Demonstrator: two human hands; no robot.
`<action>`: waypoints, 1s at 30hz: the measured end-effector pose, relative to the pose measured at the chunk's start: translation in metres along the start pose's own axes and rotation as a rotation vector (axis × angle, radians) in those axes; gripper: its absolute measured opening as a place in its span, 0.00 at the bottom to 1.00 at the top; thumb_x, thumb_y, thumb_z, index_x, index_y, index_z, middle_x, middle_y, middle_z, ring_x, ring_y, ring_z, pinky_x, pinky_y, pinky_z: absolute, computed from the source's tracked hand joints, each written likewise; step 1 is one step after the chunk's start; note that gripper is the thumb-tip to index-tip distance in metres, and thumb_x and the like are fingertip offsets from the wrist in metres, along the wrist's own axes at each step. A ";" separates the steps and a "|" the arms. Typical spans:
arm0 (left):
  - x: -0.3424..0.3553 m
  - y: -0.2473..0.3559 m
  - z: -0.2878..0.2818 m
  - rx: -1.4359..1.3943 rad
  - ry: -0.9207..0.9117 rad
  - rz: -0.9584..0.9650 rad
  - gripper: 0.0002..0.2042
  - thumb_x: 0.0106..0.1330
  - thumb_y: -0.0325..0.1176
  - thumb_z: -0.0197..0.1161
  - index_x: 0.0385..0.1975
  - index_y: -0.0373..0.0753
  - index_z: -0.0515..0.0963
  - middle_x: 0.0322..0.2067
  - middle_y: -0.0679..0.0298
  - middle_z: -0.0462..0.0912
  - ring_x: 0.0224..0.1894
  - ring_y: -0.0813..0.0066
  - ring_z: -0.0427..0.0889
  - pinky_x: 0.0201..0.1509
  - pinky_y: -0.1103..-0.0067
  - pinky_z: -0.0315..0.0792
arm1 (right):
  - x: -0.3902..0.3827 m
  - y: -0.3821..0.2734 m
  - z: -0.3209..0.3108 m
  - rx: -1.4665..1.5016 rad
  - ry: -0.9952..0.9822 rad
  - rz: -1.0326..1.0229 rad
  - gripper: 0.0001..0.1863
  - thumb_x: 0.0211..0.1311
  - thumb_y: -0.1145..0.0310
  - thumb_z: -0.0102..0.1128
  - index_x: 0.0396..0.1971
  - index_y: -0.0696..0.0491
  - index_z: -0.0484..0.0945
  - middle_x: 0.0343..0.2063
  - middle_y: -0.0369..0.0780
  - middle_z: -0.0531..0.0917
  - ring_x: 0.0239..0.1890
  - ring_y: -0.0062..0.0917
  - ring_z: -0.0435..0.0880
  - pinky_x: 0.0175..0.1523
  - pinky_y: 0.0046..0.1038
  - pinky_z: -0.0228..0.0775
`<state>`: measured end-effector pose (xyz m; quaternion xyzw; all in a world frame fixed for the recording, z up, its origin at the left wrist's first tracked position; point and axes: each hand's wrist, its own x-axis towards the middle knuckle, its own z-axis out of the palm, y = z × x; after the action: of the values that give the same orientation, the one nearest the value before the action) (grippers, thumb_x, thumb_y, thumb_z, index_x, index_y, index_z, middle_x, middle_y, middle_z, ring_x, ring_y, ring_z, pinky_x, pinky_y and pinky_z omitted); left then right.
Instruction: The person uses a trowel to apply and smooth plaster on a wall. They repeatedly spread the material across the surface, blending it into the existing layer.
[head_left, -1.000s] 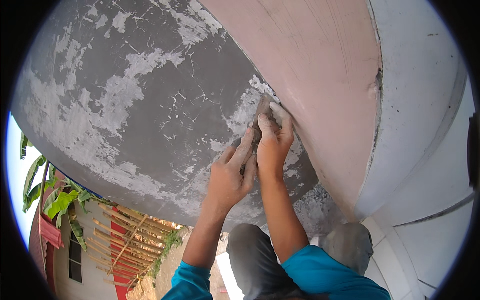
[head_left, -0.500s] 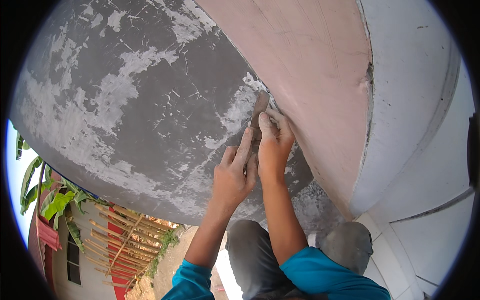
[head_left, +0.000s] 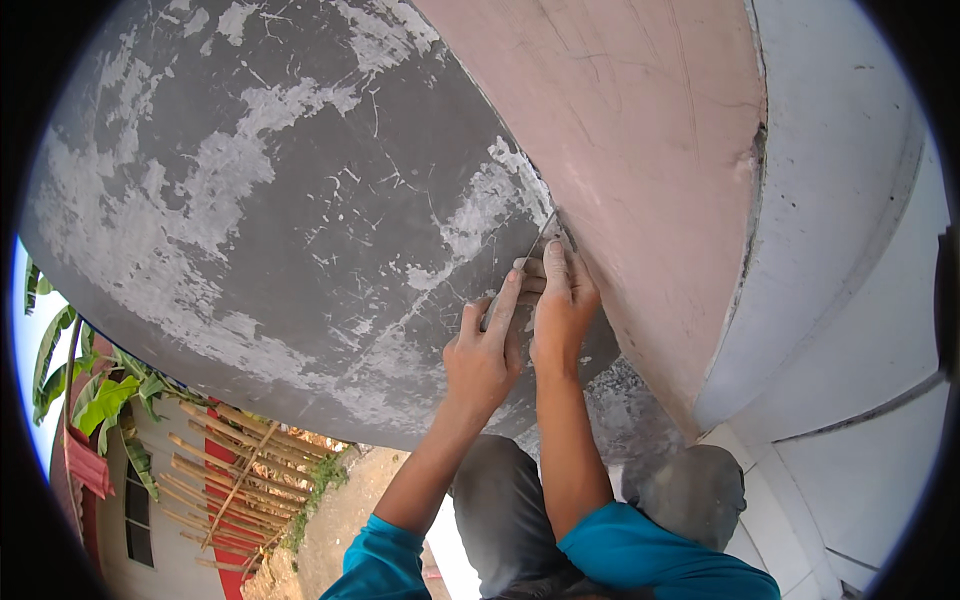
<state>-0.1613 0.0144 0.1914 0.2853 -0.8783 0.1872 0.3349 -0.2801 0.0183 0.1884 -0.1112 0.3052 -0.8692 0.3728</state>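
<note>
A thin metal scraper blade (head_left: 541, 236) is turned nearly edge-on, its tip at the seam where the dark grey patchy wall (head_left: 330, 265) meets the pink band (head_left: 650, 160). Dusty fingers of my right hand (head_left: 565, 320) close round the blade, thumb laid along it. My left hand (head_left: 478, 365) is just to the left and lower, its index finger stretched against the tool and the other fingers curled around its lower end. Most of the scraper's grip is hidden by my hands. Pale scraped patches (head_left: 480, 215) mark the grey surface near the tip.
My bent knees (head_left: 690, 495) are close below the wall. White tiles (head_left: 790, 520) lie at the lower right, beside a pale wall (head_left: 850, 200). At the lower left are a bamboo fence (head_left: 240, 480), banana leaves (head_left: 105, 400) and a building with a window (head_left: 138, 515).
Both hands have shifted slightly down and right along the seam with the scraper. Its blade, broad side showing before, is now seen almost edge-on.
</note>
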 end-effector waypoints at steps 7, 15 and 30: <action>0.040 -0.006 -0.016 0.018 0.174 -0.121 0.37 0.66 0.24 0.70 0.79 0.45 0.73 0.53 0.57 0.82 0.37 0.62 0.89 0.34 0.69 0.85 | 0.005 -0.032 0.051 -0.137 -0.277 -0.303 0.18 0.81 0.66 0.67 0.56 0.66 0.84 0.38 0.41 0.91 0.40 0.21 0.89 0.47 0.25 0.81; 0.009 -0.014 0.007 -0.328 -0.145 -0.084 0.39 0.67 0.28 0.70 0.82 0.44 0.68 0.50 0.56 0.83 0.45 0.54 0.90 0.44 0.62 0.86 | -0.012 0.008 0.019 -0.188 0.088 -0.201 0.13 0.80 0.70 0.67 0.50 0.67 0.85 0.40 0.42 0.91 0.41 0.23 0.89 0.46 0.28 0.82; 0.011 0.004 0.031 -0.642 -0.037 -0.152 0.38 0.72 0.34 0.72 0.81 0.32 0.65 0.79 0.42 0.69 0.75 0.41 0.77 0.73 0.61 0.77 | -0.002 0.000 0.011 -0.696 0.133 -0.532 0.14 0.74 0.64 0.73 0.47 0.61 0.91 0.41 0.48 0.90 0.42 0.39 0.90 0.48 0.39 0.82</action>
<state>-0.1852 -0.0032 0.1768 0.2333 -0.8746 -0.1299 0.4047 -0.2741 0.0150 0.1973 -0.2487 0.5636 -0.7857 0.0561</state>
